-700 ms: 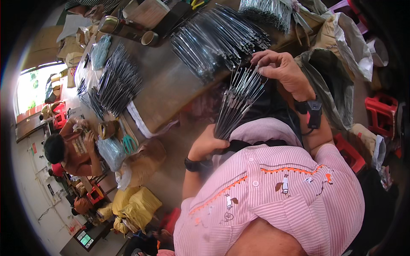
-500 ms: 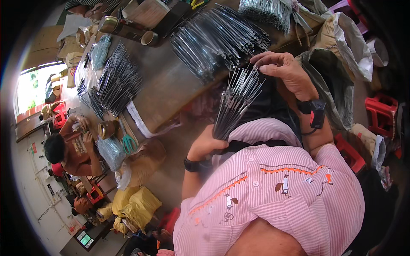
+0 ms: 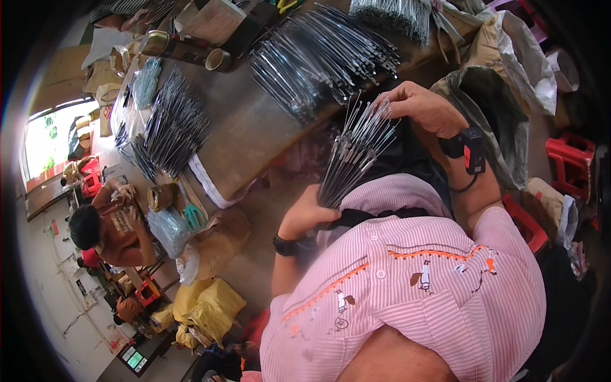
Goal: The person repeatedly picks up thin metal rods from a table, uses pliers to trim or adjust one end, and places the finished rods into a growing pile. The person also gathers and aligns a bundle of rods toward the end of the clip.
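My left hand (image 3: 307,213) is closed around the lower end of a bundle of thin metal rods (image 3: 350,159). The rods fan out upward over my lap, dark near the grip and shinier toward their small knobbed tips. At the far right of the fan, my right hand (image 3: 423,109) has thumb and fingers pinched at the tips of a few rods. How many it pinches is too small to tell. Just beyond, a wide row of similar dark rods (image 3: 324,54) lies on the wooden table (image 3: 254,127), ends toward me.
More dark rods (image 3: 175,124) lie on the table's left part, near a metal flask (image 3: 156,43) and a cup (image 3: 217,60). A pale rod bundle (image 3: 394,16) is at the back. An open grey sack (image 3: 490,121) stands right; a co-worker (image 3: 111,223) sits left, near green-handled scissors (image 3: 195,218).
My right hand has come slightly down and closed in on the rod tips, its fingers less stretched. My left hand keeps its hold. The view has shifted a little.
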A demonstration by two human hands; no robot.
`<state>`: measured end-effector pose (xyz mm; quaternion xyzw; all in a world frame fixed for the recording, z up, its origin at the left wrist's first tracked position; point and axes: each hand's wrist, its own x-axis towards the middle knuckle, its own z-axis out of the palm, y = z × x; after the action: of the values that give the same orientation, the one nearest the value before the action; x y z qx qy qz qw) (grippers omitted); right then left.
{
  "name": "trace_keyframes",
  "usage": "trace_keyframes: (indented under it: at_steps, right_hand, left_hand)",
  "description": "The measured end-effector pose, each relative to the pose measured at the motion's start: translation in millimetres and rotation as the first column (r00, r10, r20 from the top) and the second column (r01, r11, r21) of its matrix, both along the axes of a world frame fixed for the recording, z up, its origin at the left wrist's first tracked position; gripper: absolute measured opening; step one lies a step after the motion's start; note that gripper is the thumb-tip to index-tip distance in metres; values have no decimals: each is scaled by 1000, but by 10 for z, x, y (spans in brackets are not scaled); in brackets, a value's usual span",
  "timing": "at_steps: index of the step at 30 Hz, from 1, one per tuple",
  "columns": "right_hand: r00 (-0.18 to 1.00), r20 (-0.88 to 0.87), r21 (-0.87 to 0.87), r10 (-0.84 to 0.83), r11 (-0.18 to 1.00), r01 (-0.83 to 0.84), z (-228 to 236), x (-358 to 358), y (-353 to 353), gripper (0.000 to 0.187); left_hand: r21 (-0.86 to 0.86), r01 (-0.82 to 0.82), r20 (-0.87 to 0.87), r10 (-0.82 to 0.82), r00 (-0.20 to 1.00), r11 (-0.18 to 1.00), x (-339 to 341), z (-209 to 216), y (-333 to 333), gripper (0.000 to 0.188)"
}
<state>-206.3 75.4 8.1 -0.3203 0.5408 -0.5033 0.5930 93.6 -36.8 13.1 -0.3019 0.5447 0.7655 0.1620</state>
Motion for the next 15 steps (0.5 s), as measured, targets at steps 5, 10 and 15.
trace_keyframes:
  at_steps: [5, 10, 15]
  right_hand:
    - [997, 57, 19, 57, 998, -58, -3, -8, -40, 20]
    - [998, -35, 44, -43, 998, 44, 32, -51, -27, 16]
    - [995, -66, 6, -68, 998, 68, 51, -57, 17, 17]
  left_hand:
    - [-30, 7, -12, -8, 1000, 1000, -3, -22, 4, 21]
    - [-31, -3, -16, 3, 1000, 1000, 0, -39, 10, 21]
    - [-10, -21, 0, 21, 1000, 1000, 2, -31, 15, 22]
